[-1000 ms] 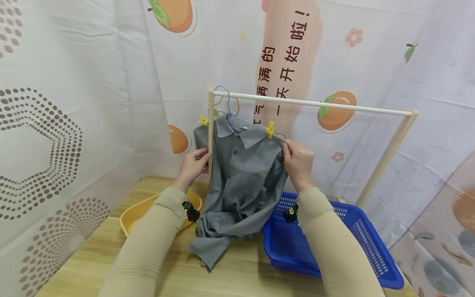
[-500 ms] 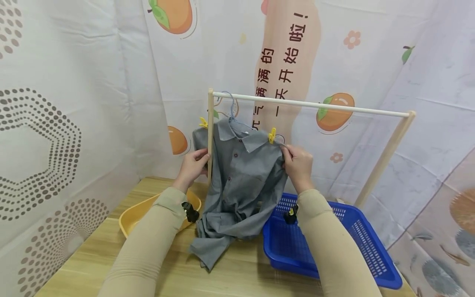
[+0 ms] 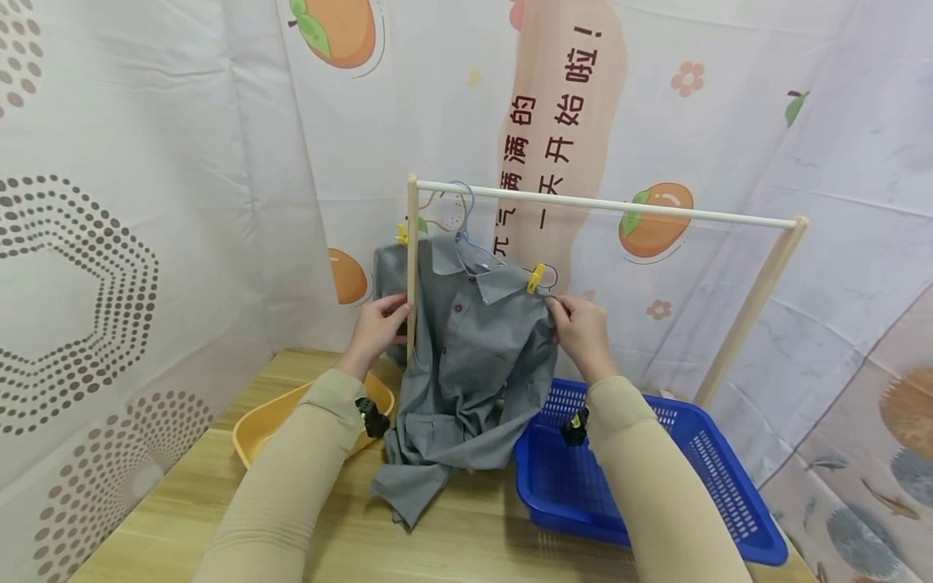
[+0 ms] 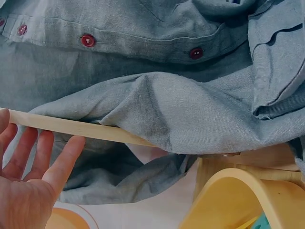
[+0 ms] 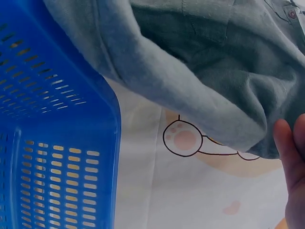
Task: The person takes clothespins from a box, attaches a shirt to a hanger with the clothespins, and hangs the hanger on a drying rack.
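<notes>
A grey button-up shirt point(image 3: 481, 324) hangs from a blue hanger point(image 3: 469, 212), whose hook is at the rack's white bar point(image 3: 605, 204). Yellow clothespins point(image 3: 535, 278) sit at both shoulders. At the shirt's right shoulder end, my right hand point(image 3: 583, 328) pinches the cloth between thumb and fingers. My left hand point(image 3: 375, 328) holds the wooden post point(image 3: 412, 267) at the rack's left end, thumb in front. In the left wrist view, the other fingers point(image 4: 59, 167) reach nearly straight to the post's edge. The shirt's lower part lies bunched on the table.
A blue perforated basket point(image 3: 768, 518) stands right of the shirt, under my right forearm. To the left, partly behind my left arm, is a yellow basin point(image 3: 251, 425) with small coloured items inside. The wooden table point(image 3: 481, 542) lies beneath, with printed curtains point(image 3: 291, 202) behind.
The hanger hook has shifted right along the bar. The shirt's right shoulder and clothespin have dropped lower, and my right hand has moved slightly down and left. My left hand stays at the post.
</notes>
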`<state>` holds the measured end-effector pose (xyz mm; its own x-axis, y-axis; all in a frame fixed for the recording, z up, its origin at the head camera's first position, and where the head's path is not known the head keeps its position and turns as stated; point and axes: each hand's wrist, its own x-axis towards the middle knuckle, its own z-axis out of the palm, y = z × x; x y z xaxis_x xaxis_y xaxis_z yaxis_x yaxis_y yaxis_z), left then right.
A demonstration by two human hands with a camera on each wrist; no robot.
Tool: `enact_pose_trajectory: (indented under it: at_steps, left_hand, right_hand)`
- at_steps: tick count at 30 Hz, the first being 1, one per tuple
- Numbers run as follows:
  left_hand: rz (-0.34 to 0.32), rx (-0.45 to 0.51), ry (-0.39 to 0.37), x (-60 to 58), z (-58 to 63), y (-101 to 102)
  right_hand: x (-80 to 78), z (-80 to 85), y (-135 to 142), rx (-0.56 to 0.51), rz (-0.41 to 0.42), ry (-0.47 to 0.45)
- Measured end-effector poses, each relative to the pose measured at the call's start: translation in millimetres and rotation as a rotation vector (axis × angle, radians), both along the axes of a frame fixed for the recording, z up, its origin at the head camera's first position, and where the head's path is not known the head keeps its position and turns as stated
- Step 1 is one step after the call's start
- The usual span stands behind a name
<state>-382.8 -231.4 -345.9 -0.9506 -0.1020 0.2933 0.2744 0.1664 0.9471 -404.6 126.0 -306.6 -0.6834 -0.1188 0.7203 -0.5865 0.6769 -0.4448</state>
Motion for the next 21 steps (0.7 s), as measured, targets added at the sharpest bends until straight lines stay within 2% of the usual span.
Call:
enact_pose_trajectory:
  at_steps: [7, 13, 21]
  left_hand:
    - [-0.009, -0.011, 0.000, -1.0, -0.5, -0.7]
    - [-0.002, -0.027, 0.010, 1.5, -0.3, 0.0]
    - [0.007, -0.031, 0.011, 5.1, -2.5, 0.0]
  right_hand:
    - [12.4, 2.7, 11.0, -0.004, 0.068, -0.009]
    - [23.3, 5.0, 26.7, 0.035, 0.049, 0.029]
    - [28.0, 2.5, 37.1, 0.032, 0.065, -0.011]
